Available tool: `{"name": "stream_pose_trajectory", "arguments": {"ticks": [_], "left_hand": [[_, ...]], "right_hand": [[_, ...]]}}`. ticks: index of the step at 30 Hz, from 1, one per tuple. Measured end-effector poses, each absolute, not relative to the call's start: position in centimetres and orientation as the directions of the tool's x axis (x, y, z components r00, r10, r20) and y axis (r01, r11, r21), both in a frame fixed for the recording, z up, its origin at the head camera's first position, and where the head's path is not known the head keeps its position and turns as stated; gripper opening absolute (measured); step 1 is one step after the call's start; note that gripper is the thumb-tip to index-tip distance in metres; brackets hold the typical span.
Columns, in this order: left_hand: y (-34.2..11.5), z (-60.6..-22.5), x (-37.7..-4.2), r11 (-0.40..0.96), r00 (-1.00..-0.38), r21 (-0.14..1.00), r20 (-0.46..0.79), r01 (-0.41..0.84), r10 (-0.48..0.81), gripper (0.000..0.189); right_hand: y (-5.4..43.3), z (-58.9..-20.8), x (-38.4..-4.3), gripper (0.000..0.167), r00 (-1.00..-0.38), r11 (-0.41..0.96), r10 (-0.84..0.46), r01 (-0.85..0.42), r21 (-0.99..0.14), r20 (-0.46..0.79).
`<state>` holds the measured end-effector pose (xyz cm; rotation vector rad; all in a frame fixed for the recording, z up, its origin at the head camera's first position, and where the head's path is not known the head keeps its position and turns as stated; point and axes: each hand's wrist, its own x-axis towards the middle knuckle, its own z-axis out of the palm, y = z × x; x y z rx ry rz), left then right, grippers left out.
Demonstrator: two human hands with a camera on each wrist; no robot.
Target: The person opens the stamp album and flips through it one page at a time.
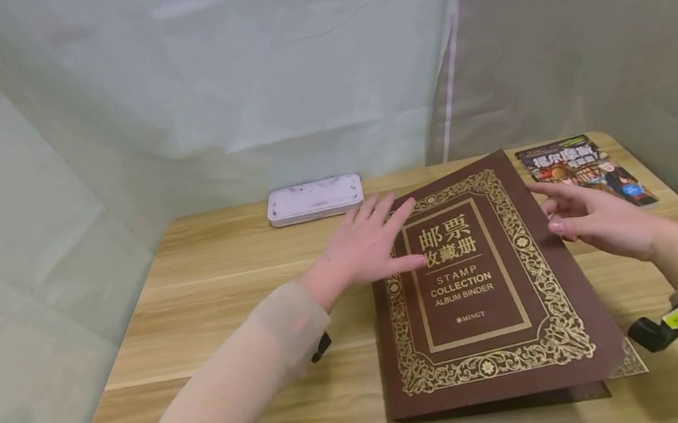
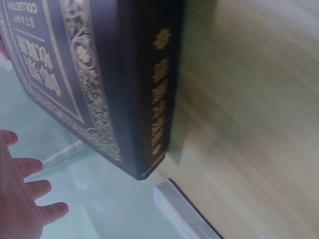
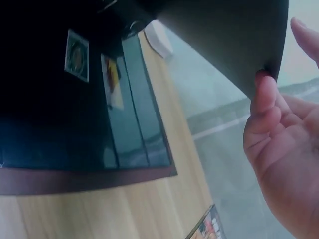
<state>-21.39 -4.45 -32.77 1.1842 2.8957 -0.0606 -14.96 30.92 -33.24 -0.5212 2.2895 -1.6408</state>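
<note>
A maroon stamp album (image 1: 459,296) with gold borders lies on the table, its front cover tilted up from the right side. My right hand (image 1: 607,221) is at the cover's free edge; in the right wrist view its curled fingers (image 3: 266,94) hold that edge from beneath. My left hand (image 1: 370,240) spreads its fingers over the album's upper left part; the left wrist view shows this hand (image 2: 22,194) apart from the cover. Under the raised cover, a dark page (image 3: 40,124) with a stamp (image 3: 77,56) shows. Metal rings appear near the spine.
A pale, flat case (image 1: 315,199) sits at the table's back edge. At the back right lies a colourful comic-style booklet (image 1: 624,185), partly behind my right hand. Grey-green cloth (image 1: 289,64) hangs behind the wooden table (image 1: 220,260).
</note>
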Motion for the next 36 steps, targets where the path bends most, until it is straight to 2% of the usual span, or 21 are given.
{"name": "stream_pose_trajectory", "arguments": {"ticks": [7,14,21,31,36], "left_hand": [[-4.1,-31.8,-21.3,0.71,-0.71,0.008,0.011,0.704,0.704,0.095],[-3.5,-30.4,-21.1,0.697,-0.707,0.132,0.062,0.705,0.704,0.092],[-2.8,-28.7,-20.8,0.663,-0.705,0.273,0.087,0.697,0.704,0.091],[-2.8,-27.2,-20.8,0.552,-0.694,0.478,0.191,0.684,0.694,0.091],[-3.2,-26.4,-21.0,0.495,-0.685,0.532,0.247,0.687,0.685,0.085]], "right_hand": [[29.7,-32.2,-15.6,0.059,-0.833,0.003,-0.546,-0.11,-0.994,0.09],[28.1,-30.7,-16.0,0.058,-0.802,-0.145,-0.569,-0.12,-0.982,0.182],[26.0,-29.3,-16.7,0.06,-0.767,-0.207,-0.593,-0.15,-0.967,0.246],[23.1,-27.9,-17.5,0.063,-0.704,-0.293,-0.628,-0.181,-0.939,0.332],[21.7,-27.4,-17.8,0.061,-0.685,-0.316,-0.637,-0.186,-0.93,0.353]]}}
